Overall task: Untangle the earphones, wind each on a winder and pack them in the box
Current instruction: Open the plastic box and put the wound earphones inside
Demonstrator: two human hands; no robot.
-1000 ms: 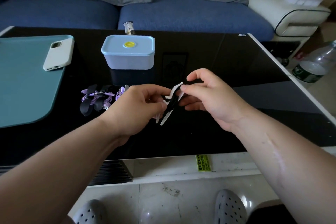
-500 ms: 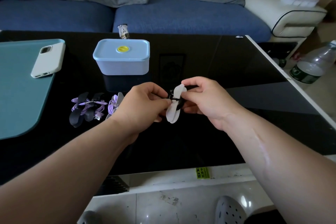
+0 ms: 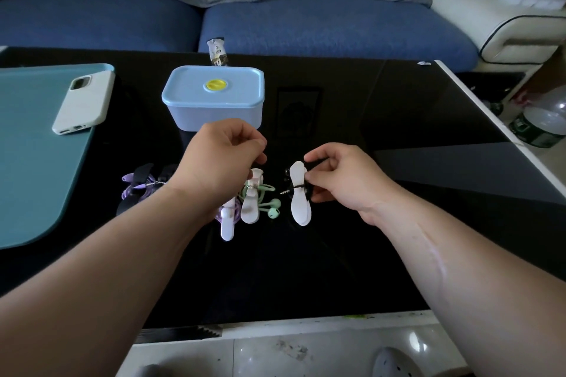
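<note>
Evidently, the winder (image 3: 300,206) was pinched at its waist by the right grip (image 3: 340,180).
Its cord (image 3: 298,186) was judged soft, slippery; the left grip (image 3: 225,156) was curled, its hold unclear.

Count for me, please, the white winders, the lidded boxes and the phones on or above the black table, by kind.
White flat plastic winders: 3 (black-corded winder in the right hand, green-corded winder, purple-corded winder)
Light-blue lidded plastic box: 1
White-cased phone: 1
Total: 5
</note>
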